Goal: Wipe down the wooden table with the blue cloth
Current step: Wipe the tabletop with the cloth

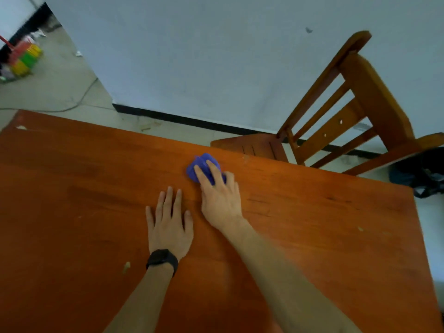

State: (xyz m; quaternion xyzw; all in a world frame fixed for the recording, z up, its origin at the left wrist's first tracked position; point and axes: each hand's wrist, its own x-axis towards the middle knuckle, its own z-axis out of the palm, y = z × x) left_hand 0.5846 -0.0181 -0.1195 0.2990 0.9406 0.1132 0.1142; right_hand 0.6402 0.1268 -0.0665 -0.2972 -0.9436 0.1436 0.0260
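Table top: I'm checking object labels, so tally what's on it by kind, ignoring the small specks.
Hands: 2, left hand and right hand
Blue cloth: 1
Total: 3

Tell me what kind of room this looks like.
Likely a plain indoor room, maybe a dining or work area: a wooden table with a matching wooden chair beside it, a bare white wall, and what looks like a colourful broom on the floor.
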